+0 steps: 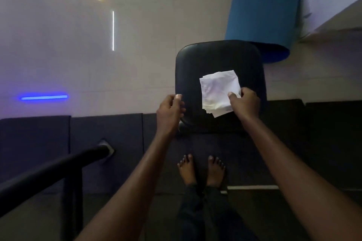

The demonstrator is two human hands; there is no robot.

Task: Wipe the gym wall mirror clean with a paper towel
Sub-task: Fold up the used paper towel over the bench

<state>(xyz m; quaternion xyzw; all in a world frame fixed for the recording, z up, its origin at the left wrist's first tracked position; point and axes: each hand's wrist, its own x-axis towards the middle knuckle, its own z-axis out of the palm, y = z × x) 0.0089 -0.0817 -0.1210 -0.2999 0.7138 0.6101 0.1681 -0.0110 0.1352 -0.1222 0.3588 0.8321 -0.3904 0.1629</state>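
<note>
White folded paper towel (220,92) lies on black padded stool seat (219,60). Right hand (244,103) pinches its near right edge; left hand (170,111) loosely curled, holding nothing. Towel judged light, limp, tearable: grip the folded stack whole.

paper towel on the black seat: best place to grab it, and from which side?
Take the paper towel at its near right edge, coming from the person's side with the right hand, which already pinches it there. It looks folded into a flat stack on the black seat, with its near corner sticking out loose. The left hand is beside it at the seat edge, holding nothing.
</note>
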